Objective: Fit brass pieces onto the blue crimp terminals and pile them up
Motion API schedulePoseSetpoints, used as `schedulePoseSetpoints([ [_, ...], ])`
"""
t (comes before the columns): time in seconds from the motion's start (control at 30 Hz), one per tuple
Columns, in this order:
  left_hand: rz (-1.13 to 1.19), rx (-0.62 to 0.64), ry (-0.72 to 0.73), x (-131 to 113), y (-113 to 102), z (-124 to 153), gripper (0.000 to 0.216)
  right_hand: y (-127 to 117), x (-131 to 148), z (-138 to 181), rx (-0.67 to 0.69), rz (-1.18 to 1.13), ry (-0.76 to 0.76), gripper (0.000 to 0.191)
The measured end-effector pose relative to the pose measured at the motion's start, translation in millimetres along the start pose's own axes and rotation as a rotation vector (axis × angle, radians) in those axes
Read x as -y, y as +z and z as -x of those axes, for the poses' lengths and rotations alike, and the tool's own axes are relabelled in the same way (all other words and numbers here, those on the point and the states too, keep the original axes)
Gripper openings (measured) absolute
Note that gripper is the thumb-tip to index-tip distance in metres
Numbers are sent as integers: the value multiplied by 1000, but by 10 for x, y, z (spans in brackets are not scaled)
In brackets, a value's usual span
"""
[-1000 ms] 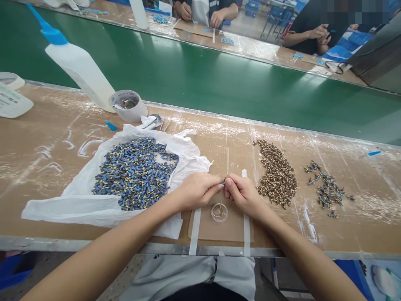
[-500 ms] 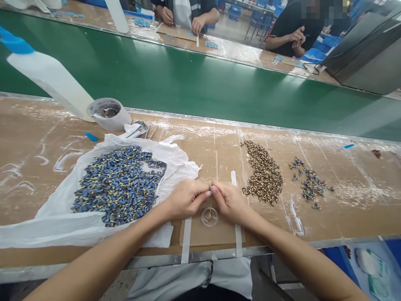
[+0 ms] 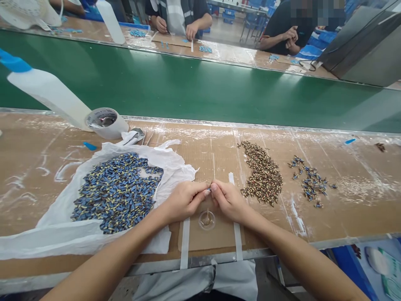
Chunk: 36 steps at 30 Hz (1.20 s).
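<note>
My left hand point(image 3: 185, 200) and my right hand point(image 3: 228, 200) meet fingertip to fingertip above a small clear round dish point(image 3: 207, 220). Both pinch a tiny part point(image 3: 209, 190) between them, too small to name. The dish sits on a cardboard pad point(image 3: 216, 238) taped to the bench. To the left, a heap of small blue and yellow parts point(image 3: 117, 190) lies on a white plastic bag point(image 3: 75, 230). Right of my hands lies a pile of brown parts point(image 3: 262, 173), and further right a scatter of blue parts point(image 3: 310, 182).
A white squeeze bottle with a blue cap point(image 3: 46, 92) and a tape roll point(image 3: 106, 122) stand at the back left. A green conveyor belt point(image 3: 200, 88) runs behind the bench. Other people point(image 3: 181, 16) work at the far side.
The view has shifted slightly; my hands stay pinched together over the dish, with no visible change in grip.
</note>
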State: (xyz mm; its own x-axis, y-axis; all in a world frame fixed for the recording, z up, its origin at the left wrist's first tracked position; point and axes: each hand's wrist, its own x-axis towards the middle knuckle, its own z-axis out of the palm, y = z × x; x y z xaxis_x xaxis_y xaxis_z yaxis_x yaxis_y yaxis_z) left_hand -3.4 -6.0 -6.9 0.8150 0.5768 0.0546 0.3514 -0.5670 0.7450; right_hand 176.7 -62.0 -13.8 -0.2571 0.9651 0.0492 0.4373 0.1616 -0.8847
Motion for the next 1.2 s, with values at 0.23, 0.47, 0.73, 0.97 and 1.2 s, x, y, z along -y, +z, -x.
schedulePoseSetpoints([
  [0.23,29,42,-36,-76,-73,-7,31,-52,-42,-8,-11,-127,62,46],
  [0.47,63,13,-9,-28,-24,4,30,-48,-45,4,38,18,0,40],
  [0.73,97,-13,-33,9,26,25,32,-28,-35,-27,64,108,-56,32],
  [0.97,94,-65,-9,-4,55,9,33,-58,-57,-53,84,78,-72,31],
  [1.2,68,-83,-8,-21,52,-11,33,-46,-65,-58,45,24,-62,34],
])
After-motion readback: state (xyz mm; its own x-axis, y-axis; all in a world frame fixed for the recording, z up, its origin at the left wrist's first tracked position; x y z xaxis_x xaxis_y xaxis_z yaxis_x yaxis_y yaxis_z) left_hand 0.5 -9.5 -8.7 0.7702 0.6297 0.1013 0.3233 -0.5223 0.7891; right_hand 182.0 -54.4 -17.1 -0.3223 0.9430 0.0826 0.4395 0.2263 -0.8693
